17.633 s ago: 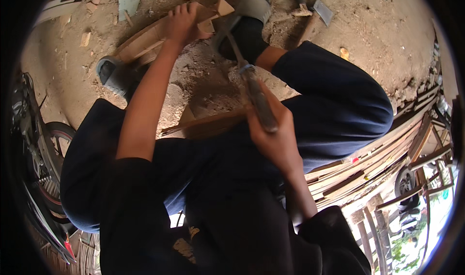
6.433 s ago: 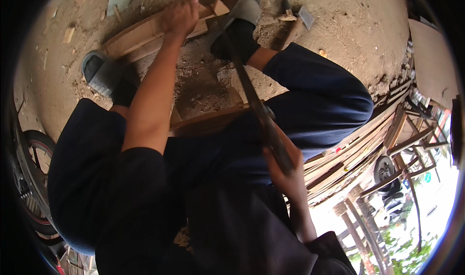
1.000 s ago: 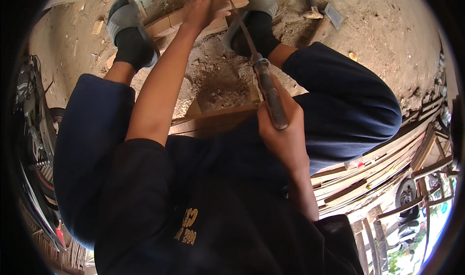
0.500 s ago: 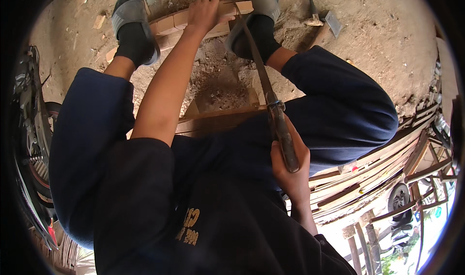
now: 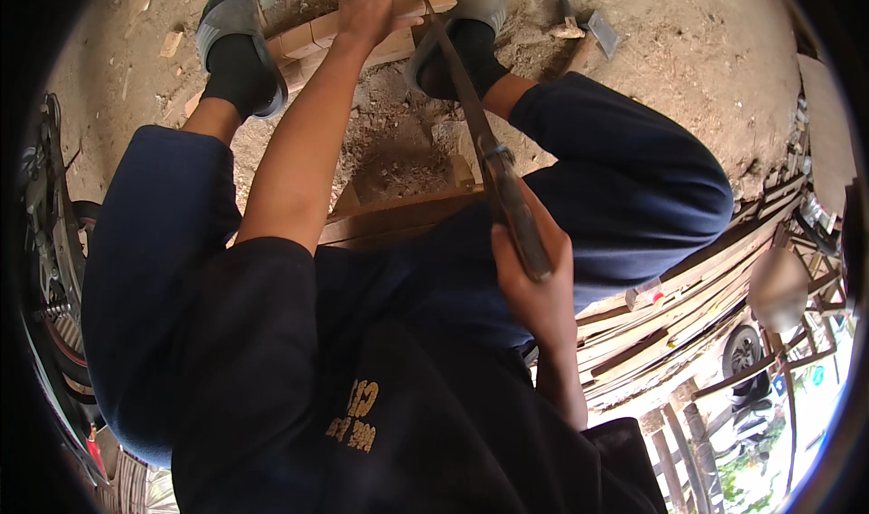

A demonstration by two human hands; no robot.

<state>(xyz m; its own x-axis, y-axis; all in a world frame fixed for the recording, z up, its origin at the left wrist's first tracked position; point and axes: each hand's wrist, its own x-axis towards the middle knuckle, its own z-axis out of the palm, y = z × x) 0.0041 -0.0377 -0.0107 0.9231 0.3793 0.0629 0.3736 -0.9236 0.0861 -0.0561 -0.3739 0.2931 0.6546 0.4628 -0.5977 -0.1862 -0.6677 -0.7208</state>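
At the top of the head view, a long pale wooden strip (image 5: 299,40) with cross lines lies between my sandaled feet. My left hand (image 5: 367,16) is closed over its top, thumb reaching along the near side. My right hand (image 5: 540,288) wraps around the dark handle of a handsaw (image 5: 466,89), its narrow blade slanting away and to the left. The far part of the blade lies across the strip, right of my left hand and close to the strip's right end. Its teeth are too fine to make out.
A low wooden board (image 5: 398,215) is in front of my lap. A hammer-like tool (image 5: 566,12) and a flat grey metal blade (image 5: 603,33) lie on the dirt at upper right. Stacked wooden slats (image 5: 670,351) are at right; bicycle-like parts (image 5: 59,270) are at far left.
My right hand has pushed the saw forward, away from me, across the strip. My left hand keeps its hold. The whole view has shifted slightly.
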